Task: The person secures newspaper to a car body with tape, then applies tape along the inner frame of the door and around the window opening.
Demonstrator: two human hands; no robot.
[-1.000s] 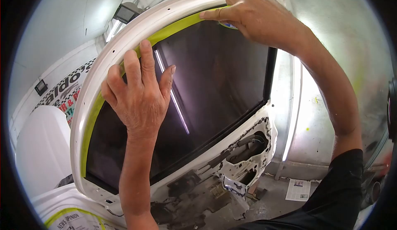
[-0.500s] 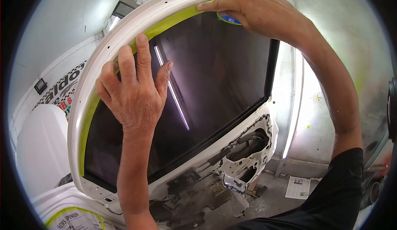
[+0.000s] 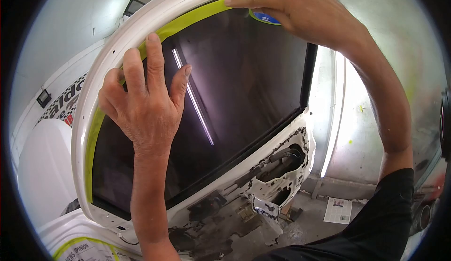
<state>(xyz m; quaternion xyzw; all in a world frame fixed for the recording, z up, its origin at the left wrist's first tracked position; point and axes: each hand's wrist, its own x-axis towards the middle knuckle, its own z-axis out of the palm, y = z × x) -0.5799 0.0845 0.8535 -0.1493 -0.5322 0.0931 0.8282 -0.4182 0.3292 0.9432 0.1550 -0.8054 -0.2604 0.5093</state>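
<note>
Fingers apart, the left hand touches bright yellow-green tape at eleven o'clock on the dark glass window, the right hand, grip unclear, at twelve, and more of the round blue-middled roll shows now, maybe tipped, at one.

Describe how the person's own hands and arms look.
The left hand and right hand are bare: no gloves, watch or rings show. A plain black sleeve ends above the right elbow; the left sleeve is out of view.
</note>
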